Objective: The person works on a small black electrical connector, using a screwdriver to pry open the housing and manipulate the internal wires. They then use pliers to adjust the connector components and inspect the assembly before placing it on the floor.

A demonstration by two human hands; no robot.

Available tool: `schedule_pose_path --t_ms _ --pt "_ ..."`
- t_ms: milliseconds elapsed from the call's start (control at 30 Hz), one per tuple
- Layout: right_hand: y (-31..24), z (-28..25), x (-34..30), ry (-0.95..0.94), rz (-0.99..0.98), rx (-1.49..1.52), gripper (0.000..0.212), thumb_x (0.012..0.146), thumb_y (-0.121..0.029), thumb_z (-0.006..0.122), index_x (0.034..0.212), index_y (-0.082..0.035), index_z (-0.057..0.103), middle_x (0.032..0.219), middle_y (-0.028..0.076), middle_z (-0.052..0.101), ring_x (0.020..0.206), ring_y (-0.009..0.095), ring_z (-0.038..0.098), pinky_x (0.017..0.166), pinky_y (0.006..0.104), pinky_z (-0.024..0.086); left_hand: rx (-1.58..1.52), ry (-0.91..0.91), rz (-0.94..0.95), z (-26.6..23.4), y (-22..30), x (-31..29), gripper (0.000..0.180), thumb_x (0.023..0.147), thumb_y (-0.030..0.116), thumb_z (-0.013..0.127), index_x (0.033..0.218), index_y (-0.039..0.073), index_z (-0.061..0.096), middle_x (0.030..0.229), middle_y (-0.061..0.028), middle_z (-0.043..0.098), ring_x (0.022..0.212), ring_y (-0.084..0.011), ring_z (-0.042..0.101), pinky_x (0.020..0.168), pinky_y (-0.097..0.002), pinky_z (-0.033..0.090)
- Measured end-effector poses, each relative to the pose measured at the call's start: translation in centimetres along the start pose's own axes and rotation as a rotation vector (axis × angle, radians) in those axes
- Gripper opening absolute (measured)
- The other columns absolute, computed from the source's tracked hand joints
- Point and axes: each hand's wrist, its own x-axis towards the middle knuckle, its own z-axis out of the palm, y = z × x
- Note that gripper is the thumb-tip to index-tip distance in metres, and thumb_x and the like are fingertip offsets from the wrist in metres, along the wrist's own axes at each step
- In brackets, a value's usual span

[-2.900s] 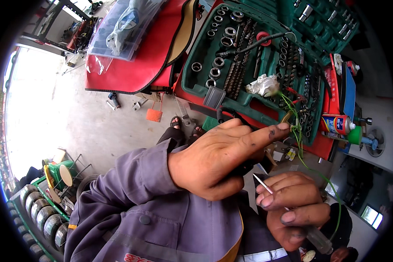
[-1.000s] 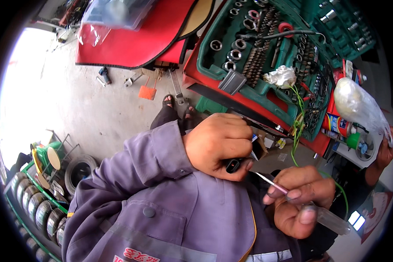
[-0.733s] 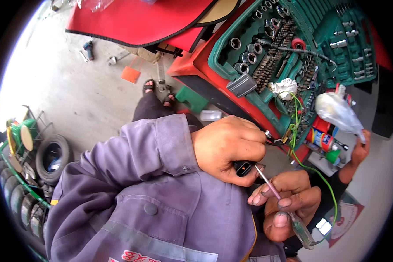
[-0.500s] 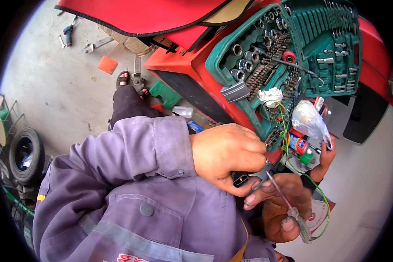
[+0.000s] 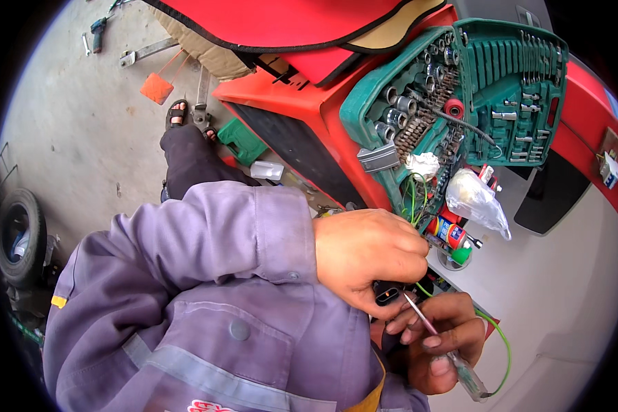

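My left hand [image 5: 372,254], its back turned up and fingers curled, grips a small black electrical connector [image 5: 386,295] with an open end. My right hand [image 5: 441,338] lies just below and to the right, fingers closed round a test light probe [image 5: 468,380]. The probe has a thin metal shaft and a clear handle, and a green wire [image 5: 507,347] loops from the handle end. Its pointed tip is close beside the connector's opening; I cannot tell whether they touch. My left palm and part of the connector are hidden.
An open green socket set case [image 5: 515,154] rests on a red cabinet [image 5: 275,93]. Near it are a plastic bag [image 5: 475,199], a white crumpled wad [image 5: 423,165] and a spray can [image 5: 449,232]. A tire [image 5: 20,237] stands left; tools lie on the floor.
The probe tip has come up and left, nearer the connector, with the right hand's fingers closing in. Another person's hand by the plastic bag has gone from view. The view has shifted slightly.
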Motion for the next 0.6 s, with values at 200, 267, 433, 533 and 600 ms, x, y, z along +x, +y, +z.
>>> schedule_pose_path --t_ms 200,267,433,533,600 --pt "-0.5 1.4 0.6 0.07 -0.052 -0.06 0.03 0.095 -0.032 0.051 0.089 -0.003 0.048 0.082 0.021 0.055 0.063 0.024 0.059 0.06 0.0397 0.056 -0.022 0.058 0.05 -0.1 -0.1 0.2 0.024 0.079 0.014 0.07 0.073 0.004 0.05 0.072 -0.0103 0.042 0.062 -0.0314 0.048 0.053 -0.0422 0.037" --pt "-0.4 1.4 1.0 0.045 -0.101 -0.097 0.03 0.096 -0.032 0.05 0.089 -0.003 0.049 0.081 0.02 0.056 0.063 0.023 0.059 0.059 0.0379 0.055 -0.005 0.063 0.059 -0.2 -0.2 0.1 0.024 0.079 0.014 0.07 0.073 0.004 0.049 0.072 -0.0104 0.042 0.062 -0.0313 0.048 0.052 -0.0423 0.037" --pt "-0.6 0.9 1.4 -0.026 -0.165 -0.182 0.029 0.098 -0.027 0.057 0.094 0.001 0.058 0.085 0.017 0.064 0.067 0.024 0.06 0.061 0.0342 0.051 0.009 0.039 0.038 -0.3 -0.2 -0.1 0.025 0.078 0.014 0.071 0.072 0.004 0.049 0.071 -0.0101 0.041 0.062 -0.0309 0.048 0.052 -0.0423 0.037" --pt "-0.4 2.0 2.1 -0.008 -0.215 -0.343 0.032 0.096 -0.031 0.054 0.087 0.0 0.055 0.077 0.018 0.063 0.058 0.021 0.056 0.053 0.0318 0.048 0.043 0.04 0.026 -0.4 -0.2 -0.1 0.026 0.077 0.016 0.072 0.072 0.004 0.05 0.071 -0.0095 0.042 0.061 -0.0306 0.049 0.052 -0.0423 0.037" --pt "-0.3 2.5 3.0 0.011 -0.25 -0.484 0.036 0.095 -0.035 0.052 0.081 -0.002 0.052 0.068 0.017 0.061 0.049 0.018 0.052 0.047 0.0299 0.044 0.065 0.036 0.019 -0.5 -0.3 -0.3 0.026 0.077 0.017 0.073 0.072 0.005 0.05 0.071 -0.009 0.042 0.061 -0.0305 0.049 0.052 -0.042 0.038"
